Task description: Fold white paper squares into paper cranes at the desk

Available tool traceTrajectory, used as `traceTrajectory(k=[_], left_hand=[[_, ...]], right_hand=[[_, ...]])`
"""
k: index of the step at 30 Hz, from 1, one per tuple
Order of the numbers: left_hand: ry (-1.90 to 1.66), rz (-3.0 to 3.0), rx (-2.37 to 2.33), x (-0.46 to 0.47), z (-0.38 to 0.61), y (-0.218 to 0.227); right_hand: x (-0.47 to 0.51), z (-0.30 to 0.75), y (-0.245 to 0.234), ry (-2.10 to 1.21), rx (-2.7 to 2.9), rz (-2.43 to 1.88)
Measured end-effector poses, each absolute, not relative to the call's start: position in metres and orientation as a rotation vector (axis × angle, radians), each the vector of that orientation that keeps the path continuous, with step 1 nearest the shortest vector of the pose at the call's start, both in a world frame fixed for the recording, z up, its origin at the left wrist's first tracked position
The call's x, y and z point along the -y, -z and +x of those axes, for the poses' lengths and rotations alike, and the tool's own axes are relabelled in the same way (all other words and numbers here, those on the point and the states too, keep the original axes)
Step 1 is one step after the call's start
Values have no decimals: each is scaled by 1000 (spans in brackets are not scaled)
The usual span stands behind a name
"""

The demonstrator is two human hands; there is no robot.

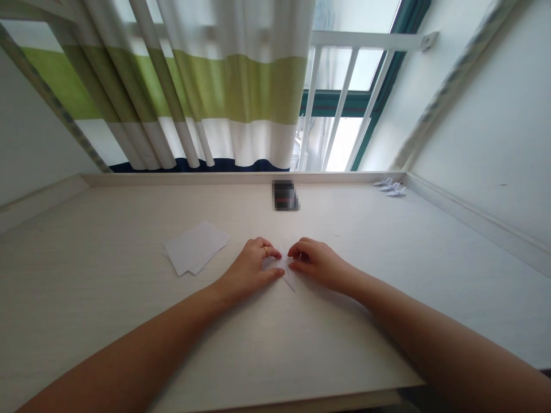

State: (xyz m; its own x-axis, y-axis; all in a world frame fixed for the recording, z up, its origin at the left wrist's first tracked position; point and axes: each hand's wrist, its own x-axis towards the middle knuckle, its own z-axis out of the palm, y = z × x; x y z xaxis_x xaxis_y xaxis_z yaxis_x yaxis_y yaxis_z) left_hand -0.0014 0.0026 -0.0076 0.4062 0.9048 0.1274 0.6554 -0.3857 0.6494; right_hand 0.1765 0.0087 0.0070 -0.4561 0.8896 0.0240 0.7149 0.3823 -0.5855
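Note:
A small folded piece of white paper (289, 277) lies on the pale tabletop between my two hands, a narrow end pointing toward me. From the left, my left hand (259, 263), with a ring on one finger, pinches the paper between thumb and fingertips. My right hand (313, 258) has its fingers curled and its fingertips closed on the paper's right side. The fingers cover much of the paper, so its exact folded shape cannot be made out.
A stack of white paper sheets (196, 248) lies to the left. Several small folded paper pieces (391, 187) sit in the far right corner. A dark, blurred-out object (284, 195) stands by the raised back edge (215, 179). Behind are a curtain (241, 86) and white railings (340, 109).

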Motion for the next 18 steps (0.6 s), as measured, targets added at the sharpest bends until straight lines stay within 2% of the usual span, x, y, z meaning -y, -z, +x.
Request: traceTrajectory(k=[18], left_hand=[[-635, 2165, -1315, -3, 2, 10]], right_hand=[[-7, 168, -6, -732, 2337, -1545]])
